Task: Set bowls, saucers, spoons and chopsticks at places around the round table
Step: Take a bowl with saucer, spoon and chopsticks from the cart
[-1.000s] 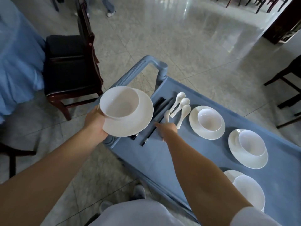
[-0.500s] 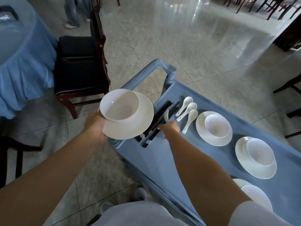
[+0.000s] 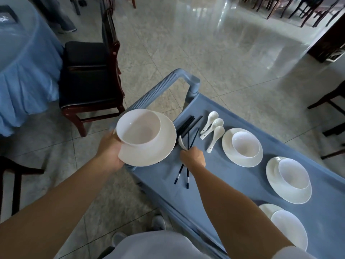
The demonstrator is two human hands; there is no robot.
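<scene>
My left hand grips the near edge of a saucer, fingers curled under it and held out past the cart's left edge. A bowl sits on that saucer, pushed toward my side of it.

My right hand is closed in a fist over the cart. It holds a spoon, whose white scoop sticks up out of the fist, and chopsticks, two dark sticks that run through the fist and cross slightly, their tips pointing back at me. I cannot tell whether those tips touch the cloth.

Just beyond my fist lie the other sticks in a loose bundle. Right of them are three spoons side by side.

Farther right on the cart stand three more saucers, each with a bowl on it: one near the spoons, one beside it, and one by my elbow.

The round table is well apart on my left, behind a chair.
</scene>
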